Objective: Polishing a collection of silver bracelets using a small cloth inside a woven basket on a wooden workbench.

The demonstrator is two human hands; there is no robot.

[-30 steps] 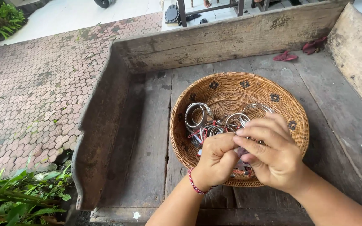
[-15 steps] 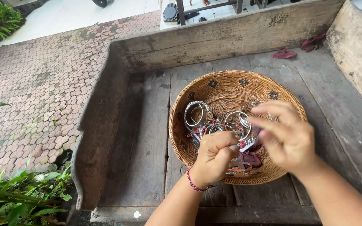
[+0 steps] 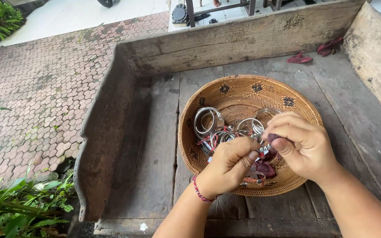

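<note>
Nearest the camera, the left hand [image 3: 228, 165], with a red braided cord bracelet [image 3: 200, 191] on its wrist, is curled over the near side of the round woven rattan basket [image 3: 243, 94], its thumb and forefinger pinched on a small silver piece of jewellery [image 3: 261, 150] with a red tag. The right hand [image 3: 303, 147] meets it from the right, thumb and forefinger closed on the same small piece, the other fingers loosely bent above it. Both hands grasp this piece just over the heap in the basket; what exactly it is cannot be made out.

Beneath and just beyond the hands lies the heap of silver bangles and rings [image 3: 225, 130], tangled with red threads and tags, on the basket floor. One wide silver cuff [image 3: 207, 121] sits at the left of the heap.

The basket rests on the grey weathered plank floor of a wooden trough [image 3: 155, 145], whose raised boards run along the left and far sides. Two red scraps [image 3: 299, 58] lie on the planks near the far board.

Left of the trough are green plants [image 3: 18, 207] and a pavement of small hexagonal bricks [image 3: 40, 75].
</note>
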